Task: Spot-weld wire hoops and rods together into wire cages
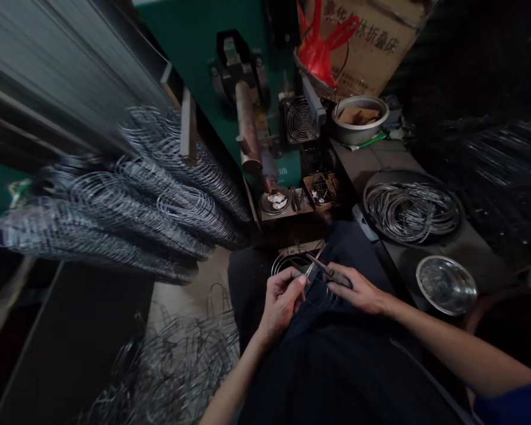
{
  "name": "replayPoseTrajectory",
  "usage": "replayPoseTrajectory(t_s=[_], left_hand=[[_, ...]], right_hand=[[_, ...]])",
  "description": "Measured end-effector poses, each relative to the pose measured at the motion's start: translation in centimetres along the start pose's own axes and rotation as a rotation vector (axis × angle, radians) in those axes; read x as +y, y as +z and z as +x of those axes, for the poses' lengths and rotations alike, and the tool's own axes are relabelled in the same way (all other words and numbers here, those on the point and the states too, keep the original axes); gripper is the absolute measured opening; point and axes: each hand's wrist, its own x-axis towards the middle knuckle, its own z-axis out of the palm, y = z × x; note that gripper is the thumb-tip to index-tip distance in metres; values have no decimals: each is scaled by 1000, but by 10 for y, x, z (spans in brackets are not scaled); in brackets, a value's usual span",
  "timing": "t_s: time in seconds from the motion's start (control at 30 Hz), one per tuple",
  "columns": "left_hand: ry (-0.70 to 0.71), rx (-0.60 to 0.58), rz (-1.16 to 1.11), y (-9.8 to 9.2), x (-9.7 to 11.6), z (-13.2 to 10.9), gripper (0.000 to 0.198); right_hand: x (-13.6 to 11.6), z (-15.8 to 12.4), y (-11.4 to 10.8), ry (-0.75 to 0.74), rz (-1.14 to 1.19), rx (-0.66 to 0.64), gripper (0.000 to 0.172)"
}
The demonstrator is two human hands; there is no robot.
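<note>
Over my lap, my left hand pinches a bent wire piece between thumb and fingers. Its curved part arcs out beyond the hand, and some of it is hidden by my fingers. My right hand is closed around a pair of pliers. The pliers' jaws point up and left, close to the wire beside my left thumb. Whether the jaws are touching the wire I cannot tell.
Tall stacks of wire rings stand at the left, and loose bent wires cover the floor. Ahead is a green machine. On the right bench are a black tray of wire rings, a metal bowl and a white basin.
</note>
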Motion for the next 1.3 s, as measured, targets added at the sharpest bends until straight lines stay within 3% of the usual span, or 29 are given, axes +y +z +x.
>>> replayPoseTrajectory(t_s=[0.2,0.53,0.8,0.9,0.97,1.03,1.17,1.23,1.3], left_hand=[[-34,-28,14,7,-1,0,31],[35,-24,161,23,1,-7,32],[256,91,490,7,8,2,24],[258,183,490,-4,9,4,21],[236,247,439,-11,6,8,23],[253,275,415,-16,0,14,27],[458,271,606,-15,-14,26,46],[587,275,752,-10,-17,30,48],[712,269,867,-4,-15,32,43]], right_hand=[[-10,-15,-12,106,-55,-20,26],[-47,-36,-55,289,-58,-124,27],[-40,-8,-48,249,-3,-125,29],[-32,-13,-63,189,1,-133,30],[-14,-29,-77,218,73,-137,33],[17,-53,-85,329,204,3,37],[100,-86,-73,740,386,879,39],[137,-83,-64,876,363,1072,43],[163,-70,-65,975,323,1136,49]])
